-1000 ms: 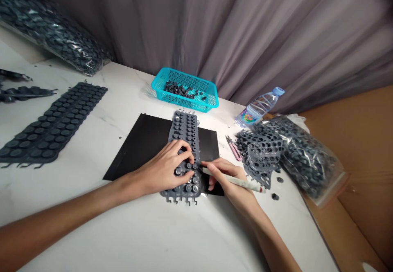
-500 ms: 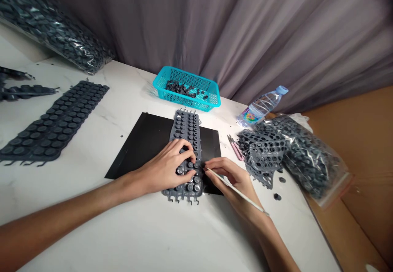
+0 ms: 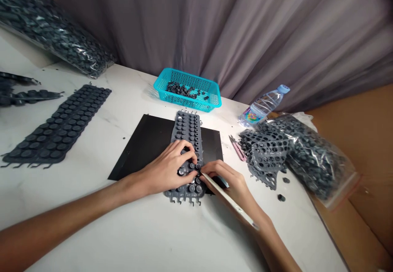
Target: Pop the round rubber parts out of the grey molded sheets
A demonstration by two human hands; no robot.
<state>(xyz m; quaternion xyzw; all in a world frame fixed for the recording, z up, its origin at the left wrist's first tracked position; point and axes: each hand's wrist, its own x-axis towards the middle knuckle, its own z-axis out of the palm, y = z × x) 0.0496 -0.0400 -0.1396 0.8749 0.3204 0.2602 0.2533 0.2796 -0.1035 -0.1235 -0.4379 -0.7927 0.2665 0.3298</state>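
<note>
A grey rubber strip of round button-like parts (image 3: pixel 188 131) lies lengthwise on a black mat (image 3: pixel 144 143) on the white table. My left hand (image 3: pixel 167 169) rests on the strip's near half, fingers curled and pressing among the round parts. My right hand (image 3: pixel 229 182) is closed round a thin white stick-like tool (image 3: pixel 229 200). The tool's tip touches the strip's right side beside my left fingertips. The tool's far end slants back over my right wrist.
A teal basket (image 3: pixel 211 100) holding loose dark parts stands behind the mat. A full strip (image 3: pixel 58 127) lies at left, more strips at the far left. Punched-out webbing (image 3: pixel 264 153), a bag of parts (image 3: pixel 316 163), pink snips (image 3: pixel 238 148) and a water bottle (image 3: pixel 264 104) lie at right.
My right hand has swung the white tool from lying out to the right to slanting back toward my wrist, and its tip has moved in closer to my left fingertips.
</note>
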